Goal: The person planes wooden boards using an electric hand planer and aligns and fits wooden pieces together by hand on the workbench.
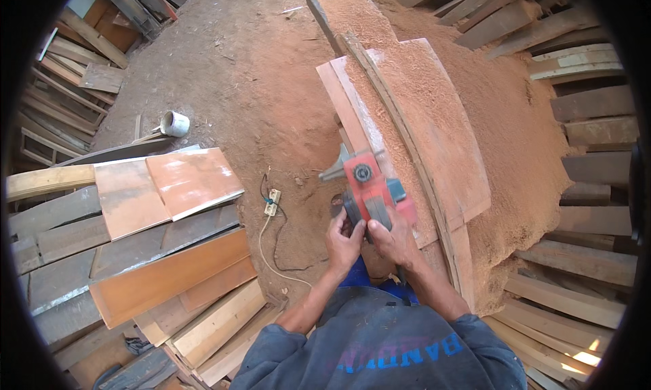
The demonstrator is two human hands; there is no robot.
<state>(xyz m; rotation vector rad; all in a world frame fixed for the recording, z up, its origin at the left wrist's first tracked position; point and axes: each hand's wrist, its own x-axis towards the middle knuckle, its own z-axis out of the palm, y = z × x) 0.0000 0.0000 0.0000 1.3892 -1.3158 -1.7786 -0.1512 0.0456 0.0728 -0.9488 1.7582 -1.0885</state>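
A red electric hand planer [354,170] with dark grips is in front of me, slightly blurred, with a grey metal piece jutting from its left side. My left hand [344,239] is closed on the dark part at its near left. Around the rear handle [377,212] my right hand [397,239] is wrapped, thumb on top. The planer is over the near left edge of a reddish wooden board [347,105], though its contact with the wood is hidden. A long narrow strip of wood [390,95] runs lengthwise beside it, with shavings on both sides.
Sawdust [519,146] is heaped on the right, beside stacked timber [586,220]. At left, reddish panels [193,180] and an orange-brown board [173,276] lie on more planks. A power strip [271,202] with a trailing cable is on the ground; a white bucket [175,124] stands farther off.
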